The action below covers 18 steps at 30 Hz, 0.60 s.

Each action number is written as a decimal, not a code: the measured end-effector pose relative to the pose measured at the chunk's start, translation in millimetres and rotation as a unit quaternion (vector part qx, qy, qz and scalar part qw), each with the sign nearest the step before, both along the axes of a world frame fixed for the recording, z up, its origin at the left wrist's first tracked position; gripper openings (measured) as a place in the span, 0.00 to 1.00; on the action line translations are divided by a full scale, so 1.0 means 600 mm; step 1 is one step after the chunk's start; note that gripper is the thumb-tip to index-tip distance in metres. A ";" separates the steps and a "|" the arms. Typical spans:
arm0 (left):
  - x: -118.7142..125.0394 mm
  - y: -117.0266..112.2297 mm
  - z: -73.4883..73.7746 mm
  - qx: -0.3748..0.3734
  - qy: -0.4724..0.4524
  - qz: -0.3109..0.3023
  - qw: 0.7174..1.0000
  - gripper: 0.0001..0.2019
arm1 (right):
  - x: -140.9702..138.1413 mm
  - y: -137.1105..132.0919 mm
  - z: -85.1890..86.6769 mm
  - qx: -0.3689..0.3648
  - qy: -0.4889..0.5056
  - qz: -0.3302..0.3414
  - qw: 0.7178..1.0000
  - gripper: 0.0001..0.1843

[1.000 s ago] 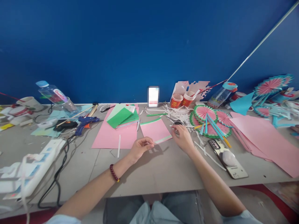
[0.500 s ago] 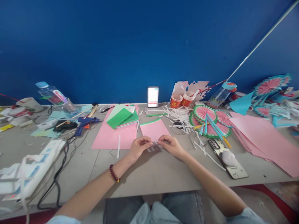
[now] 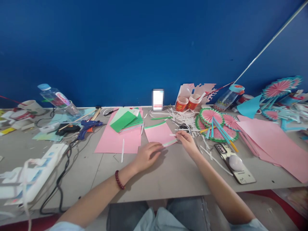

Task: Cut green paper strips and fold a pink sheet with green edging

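Observation:
A pink paper sheet (image 3: 157,133) lies on the table before me, with a green strip (image 3: 155,126) along its far edge. Along its near edge runs a pale, shiny strip (image 3: 169,143), perhaps tape. My left hand (image 3: 148,156) rests at the near left corner, fingers stretched out, their tips touching the sheet's edge. At the right side, my right hand (image 3: 188,143) pinches a short white strip (image 3: 172,134) that sticks out leftward from thumb and forefinger, just over the sheet.
Left of the sheet are green papers (image 3: 124,121) on larger pink paper (image 3: 103,146), then a blue glue gun (image 3: 88,125) and a white power strip (image 3: 45,170). Right are white paper scraps (image 3: 185,117), watermelon paper fans (image 3: 211,120), a phone (image 3: 243,175) and pink sheets (image 3: 271,138).
My hands have parted. The right hand has moved right and away from me with a white strip, while the left has opened over the sheet's near edge, where a pale strip now shows.

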State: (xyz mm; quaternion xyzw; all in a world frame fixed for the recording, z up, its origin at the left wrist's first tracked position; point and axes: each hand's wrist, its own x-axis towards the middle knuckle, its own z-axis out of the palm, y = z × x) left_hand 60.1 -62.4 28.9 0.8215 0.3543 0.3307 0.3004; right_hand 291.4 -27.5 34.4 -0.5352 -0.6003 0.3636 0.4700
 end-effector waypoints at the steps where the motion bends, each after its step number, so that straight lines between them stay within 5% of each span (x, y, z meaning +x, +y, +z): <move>1: 0.001 -0.001 -0.001 0.037 0.048 -0.030 0.998 0.17 | 0.006 0.004 -0.001 0.003 -0.013 -0.010 1.000 0.14; 6: 0.007 -0.005 -0.005 0.110 0.166 -0.086 0.976 0.20 | 0.020 0.013 -0.010 0.015 -0.122 0.002 0.992 0.13; 11: 0.009 -0.005 0.001 0.128 0.177 -0.065 0.974 0.16 | 0.008 0.005 -0.021 0.012 -0.196 0.079 0.977 0.11; 18: 0.007 -0.004 -0.005 0.135 0.185 -0.061 0.971 0.16 | -0.005 0.000 -0.032 0.032 -0.246 0.077 0.966 0.10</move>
